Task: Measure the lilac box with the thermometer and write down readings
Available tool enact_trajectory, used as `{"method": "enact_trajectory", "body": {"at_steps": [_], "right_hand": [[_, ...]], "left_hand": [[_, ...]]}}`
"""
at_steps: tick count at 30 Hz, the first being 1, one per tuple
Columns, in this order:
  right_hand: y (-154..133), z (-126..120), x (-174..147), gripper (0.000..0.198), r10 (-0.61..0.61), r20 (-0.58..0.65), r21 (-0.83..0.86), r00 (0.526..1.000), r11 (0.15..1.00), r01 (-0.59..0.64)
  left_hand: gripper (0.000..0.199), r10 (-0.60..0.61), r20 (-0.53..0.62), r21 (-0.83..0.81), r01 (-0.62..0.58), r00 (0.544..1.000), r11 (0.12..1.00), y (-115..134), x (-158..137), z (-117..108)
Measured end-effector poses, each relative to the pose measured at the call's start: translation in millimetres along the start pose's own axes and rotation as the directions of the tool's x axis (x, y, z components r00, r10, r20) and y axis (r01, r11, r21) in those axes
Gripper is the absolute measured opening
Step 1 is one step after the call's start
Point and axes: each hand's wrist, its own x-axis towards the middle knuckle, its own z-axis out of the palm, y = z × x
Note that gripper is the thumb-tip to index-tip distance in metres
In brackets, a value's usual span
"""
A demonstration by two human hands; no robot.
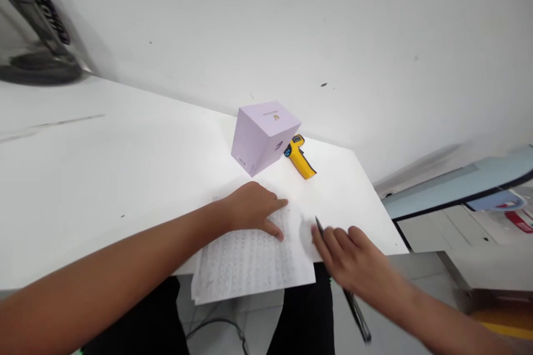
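Note:
Printed sheets of paper (250, 266) lie on the white table, their lower edge hanging past its front. My left hand (256, 208) rests on the upper part of these sheets, thumb and index finger stretched apart and the other fingers bent under. Just right of the paper, my right hand (345, 252) is closed around a black pen (356, 313). The pen's tip points up and left, above the table surface. Some motion blur covers the right hand.
Beyond my left hand a lilac box (260, 138) stands on the table (125, 177). A yellow infrared thermometer (302, 161) lies beside it. A dark transparent object (37, 39) is at the far left, by the white wall (291, 22). A cable (220, 321) runs across the floor.

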Motion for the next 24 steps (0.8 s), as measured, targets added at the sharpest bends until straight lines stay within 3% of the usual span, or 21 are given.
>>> {"method": "enact_trajectory", "body": {"at_steps": [2,4,6,8,10,12,14,18,21,24], "right_hand": [[9,15,13,0.041,0.008,-0.012,0.128,1.0,0.992,-0.007],[21,39,26,0.044,0.053,-0.01,0.366,0.999,0.929,-0.045],[33,68,35,0.039,0.096,0.058,0.636,0.994,0.764,-0.111],[46,94,38,0.041,0.126,0.175,0.803,0.976,0.555,-0.216],[55,110,37,0.048,0.242,0.244,0.855,0.939,0.403,-0.326],[59,113,35,0.057,0.336,0.258,0.875,0.906,0.316,-0.367],[57,108,35,0.061,0.347,0.283,0.858,0.894,0.325,-0.398],[47,95,42,0.058,0.321,0.324,0.734,0.89,0.508,-0.451],[42,93,46,0.059,0.304,0.284,0.691,0.909,0.592,-0.414],[41,95,45,0.058,0.287,0.249,0.692,0.925,0.615,-0.377]], "left_hand": [[0.077,0.001,0.006,0.015,-0.001,1.0,1.0,-1,-3,0],[0.071,0.009,-0.015,0.021,-0.009,1.0,1.0,-3,-6,1],[0.064,0.027,-0.071,0.002,-0.027,0.997,1.0,-6,-8,5],[0.06,0.047,-0.126,-0.041,-0.053,0.991,0.998,-8,-10,9],[0.06,0.047,-0.162,-0.091,-0.063,0.986,0.994,-10,-11,12],[0.061,0.031,-0.169,-0.118,-0.051,0.985,0.992,-10,-11,13],[0.061,0.016,-0.131,-0.098,-0.029,0.991,0.995,-8,-10,11],[0.059,-0.012,-0.026,-0.043,0.011,1.0,0.999,-4,-8,3],[0.06,-0.02,-0.021,-0.06,0.019,1.0,0.998,-4,-8,2],[0.061,-0.011,-0.043,-0.07,0.008,0.999,0.998,-5,-9,4]]}}
